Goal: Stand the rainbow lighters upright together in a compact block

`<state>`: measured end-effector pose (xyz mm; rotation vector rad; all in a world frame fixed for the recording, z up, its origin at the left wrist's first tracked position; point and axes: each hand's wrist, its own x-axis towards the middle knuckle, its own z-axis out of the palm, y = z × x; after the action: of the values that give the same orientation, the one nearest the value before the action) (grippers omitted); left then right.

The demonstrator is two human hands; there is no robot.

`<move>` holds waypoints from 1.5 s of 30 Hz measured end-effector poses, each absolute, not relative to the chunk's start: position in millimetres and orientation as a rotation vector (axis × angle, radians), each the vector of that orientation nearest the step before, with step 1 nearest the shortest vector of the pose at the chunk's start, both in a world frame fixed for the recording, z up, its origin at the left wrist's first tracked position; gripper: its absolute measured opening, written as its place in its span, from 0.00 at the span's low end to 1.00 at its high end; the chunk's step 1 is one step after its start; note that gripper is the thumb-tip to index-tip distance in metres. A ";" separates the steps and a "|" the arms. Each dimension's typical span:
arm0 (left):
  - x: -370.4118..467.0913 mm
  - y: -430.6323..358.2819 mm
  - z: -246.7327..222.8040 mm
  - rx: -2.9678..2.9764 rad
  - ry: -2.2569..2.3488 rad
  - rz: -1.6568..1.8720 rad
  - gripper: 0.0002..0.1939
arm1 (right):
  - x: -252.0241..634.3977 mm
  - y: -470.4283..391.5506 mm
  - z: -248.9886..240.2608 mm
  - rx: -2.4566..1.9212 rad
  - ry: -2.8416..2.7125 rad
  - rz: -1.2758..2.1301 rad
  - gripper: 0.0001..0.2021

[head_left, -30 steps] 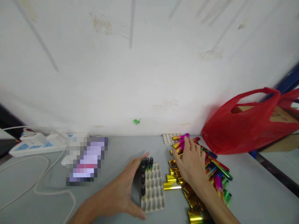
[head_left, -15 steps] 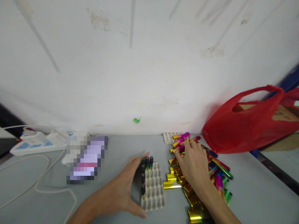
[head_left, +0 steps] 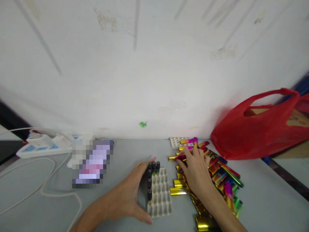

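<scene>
A pale tray (head_left: pixel 160 196) with rows of hollows lies on the table. Several small black-topped pieces (head_left: pixel 149 183) stand in its left column and far row. My left hand (head_left: pixel 127 193) spans the tray's left side, thumb at the near corner and index finger by the far end. To the right, my right hand (head_left: pixel 196 170) reaches over a heap of shiny coloured tubes (head_left: pixel 199 206). Its thumb and fingers close on a slim gold-and-red tube (head_left: pixel 172 158), whose gold end points left. The other fingers partly hide the heap.
A second pale tray (head_left: pixel 175 142) sits by the wall, partly under tubes. At the back right stands a red plastic bag (head_left: pixel 251 135) with cardboard inside. On the left are a blurred phone (head_left: pixel 96 161), a white power strip (head_left: pixel 45 149) and a loose white cable (head_left: pixel 60 194).
My right hand has shifted slightly left and towards me, and a gold-and-red tube now sticks out from its fingers. My left hand stays by the tray. The whole view has shifted slightly.
</scene>
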<state>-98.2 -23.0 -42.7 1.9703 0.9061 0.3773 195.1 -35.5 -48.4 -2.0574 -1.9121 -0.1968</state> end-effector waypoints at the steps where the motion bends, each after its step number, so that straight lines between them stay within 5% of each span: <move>1: -97.9 -23.1 -42.8 1.965 0.906 0.388 0.80 | 196.8 -34.7 -51.7 -2.009 -1.921 -0.149 0.06; 10: -98.4 -23.1 -39.9 1.978 0.900 0.369 0.78 | 200.3 -30.2 -57.3 -1.818 -1.892 0.183 0.02; 29: -97.7 -22.5 -44.2 1.952 0.909 0.396 0.79 | 156.3 -46.3 -13.3 -0.750 -0.779 1.431 0.19; 37: -97.2 -22.2 -45.0 1.951 0.898 0.398 0.77 | 145.5 -55.1 -17.1 -0.667 -0.796 1.725 0.32; 45: -96.7 -21.2 -46.9 1.954 0.882 0.411 0.79 | 140.9 -60.0 -27.6 -0.736 -0.702 1.828 0.31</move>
<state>-96.7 -21.2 -46.9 1.9537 0.8824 0.4115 140.9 -60.0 -27.6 -0.7359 -0.7021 1.8282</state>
